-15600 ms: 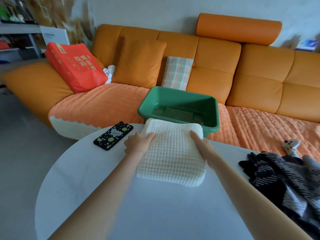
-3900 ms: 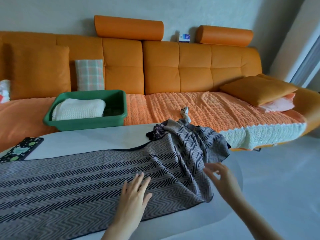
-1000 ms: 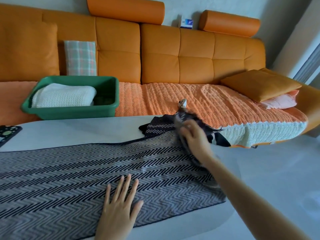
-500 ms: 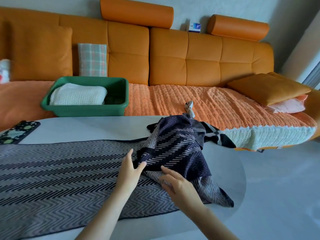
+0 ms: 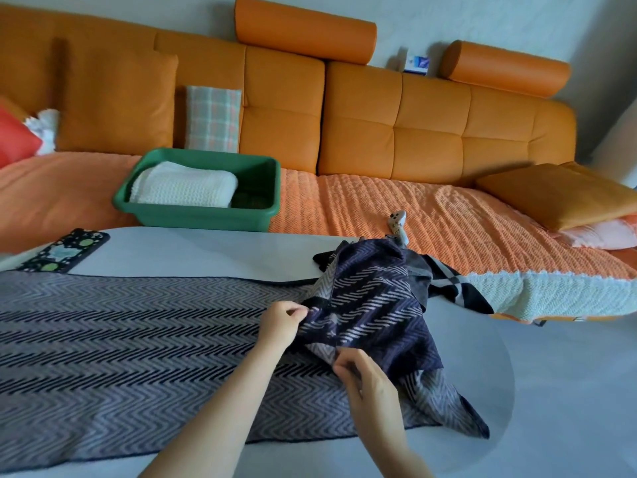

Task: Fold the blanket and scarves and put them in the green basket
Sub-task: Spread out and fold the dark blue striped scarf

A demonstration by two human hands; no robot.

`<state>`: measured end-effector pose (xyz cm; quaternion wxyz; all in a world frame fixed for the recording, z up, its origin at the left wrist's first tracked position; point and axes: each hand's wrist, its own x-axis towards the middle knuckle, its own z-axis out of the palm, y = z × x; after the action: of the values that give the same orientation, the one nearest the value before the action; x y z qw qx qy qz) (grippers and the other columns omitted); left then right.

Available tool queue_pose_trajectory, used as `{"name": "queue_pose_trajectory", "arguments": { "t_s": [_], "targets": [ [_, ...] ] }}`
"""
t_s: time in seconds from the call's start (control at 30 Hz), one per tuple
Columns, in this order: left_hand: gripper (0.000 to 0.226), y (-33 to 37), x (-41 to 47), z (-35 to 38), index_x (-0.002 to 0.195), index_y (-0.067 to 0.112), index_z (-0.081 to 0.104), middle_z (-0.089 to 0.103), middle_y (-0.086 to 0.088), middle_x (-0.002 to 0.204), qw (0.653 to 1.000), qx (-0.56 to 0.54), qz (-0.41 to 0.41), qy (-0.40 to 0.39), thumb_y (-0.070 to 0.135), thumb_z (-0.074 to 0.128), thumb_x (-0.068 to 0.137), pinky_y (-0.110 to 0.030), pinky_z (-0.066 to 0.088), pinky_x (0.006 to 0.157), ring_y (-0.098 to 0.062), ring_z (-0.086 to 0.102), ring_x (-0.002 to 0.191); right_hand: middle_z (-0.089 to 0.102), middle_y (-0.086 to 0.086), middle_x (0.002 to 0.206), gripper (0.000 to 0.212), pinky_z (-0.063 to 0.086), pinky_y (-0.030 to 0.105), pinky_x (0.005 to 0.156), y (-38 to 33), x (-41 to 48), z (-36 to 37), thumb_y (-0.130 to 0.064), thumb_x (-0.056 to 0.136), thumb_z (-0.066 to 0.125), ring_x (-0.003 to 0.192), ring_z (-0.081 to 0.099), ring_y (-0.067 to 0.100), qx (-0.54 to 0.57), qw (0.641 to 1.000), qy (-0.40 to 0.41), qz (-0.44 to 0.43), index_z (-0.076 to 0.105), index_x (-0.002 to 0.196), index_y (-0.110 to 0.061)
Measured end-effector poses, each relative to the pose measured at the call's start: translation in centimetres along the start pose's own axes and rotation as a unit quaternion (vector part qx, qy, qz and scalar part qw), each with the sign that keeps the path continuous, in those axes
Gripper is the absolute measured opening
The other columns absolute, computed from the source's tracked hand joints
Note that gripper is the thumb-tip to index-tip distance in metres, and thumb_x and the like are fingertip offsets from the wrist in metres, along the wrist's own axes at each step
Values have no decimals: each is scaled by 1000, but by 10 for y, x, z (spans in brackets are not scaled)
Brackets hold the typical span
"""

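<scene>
Both hands, left hand (image 5: 280, 321) and right hand (image 5: 366, 378), pinch the scarf (image 5: 372, 305) end; best drawn flat, edges aligned

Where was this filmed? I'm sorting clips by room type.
Most likely a home living room: a long orange sofa with cushions, a white table pulled up in front of it, and a game controller lying on the sofa's seat.

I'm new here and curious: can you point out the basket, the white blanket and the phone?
Basket (image 5: 203, 215): head view, on its front wall.
Blanket (image 5: 182, 188): head view, middle of its folded top.
Phone (image 5: 63, 250): head view, middle of its patterned case.
</scene>
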<state>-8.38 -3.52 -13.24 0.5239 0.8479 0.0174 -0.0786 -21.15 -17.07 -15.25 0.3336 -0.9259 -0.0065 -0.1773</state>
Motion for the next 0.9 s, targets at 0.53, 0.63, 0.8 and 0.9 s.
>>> {"name": "queue_pose_trajectory", "arguments": {
  "t_s": [0.53, 0.63, 0.8, 0.9],
  "targets": [
    [37, -4, -95, -43, 73, 0, 63, 65, -11, 62, 940, -253, -208, -99, 35, 66, 83, -29, 56, 55, -19, 65, 56, 64, -19, 106, 7, 44, 7, 72, -51, -34, 27, -33, 90, 45, 97, 59, -9, -4, 994, 45, -103, 48, 84, -32],
    [9, -8, -97, -42, 82, 4, 63, 64, -4, 67, 946, -287, -151, -11, 11, 69, 81, -25, 51, 55, -14, 60, 60, 64, -19, 108, 8, 40, 3, 74, -59, -38, 30, -33, 91, 44, 101, 56, -10, -14, 993, 21, -115, 49, 85, -31],
    [13, -23, -103, -61, 86, 7, 62, 65, -7, 83, 890, -414, -159, 103, 4, 72, 77, -19, 50, 52, -17, 62, 76, 52, -26, 108, 10, 42, 8, 65, -75, -30, 33, -38, 93, 40, 87, 55, -9, 28, 994, -32, -103, 47, 87, -34],
    [11, -37, -105, -81, 83, 7, 63, 66, -10, 84, 875, -434, -140, 165, 4, 71, 77, -23, 49, 61, -22, 61, 80, 47, -31, 112, 8, 47, 18, 66, -94, -16, 35, -37, 94, 49, 79, 56, -2, 60, 988, -108, -94, 52, 89, -32]
  ]
}}
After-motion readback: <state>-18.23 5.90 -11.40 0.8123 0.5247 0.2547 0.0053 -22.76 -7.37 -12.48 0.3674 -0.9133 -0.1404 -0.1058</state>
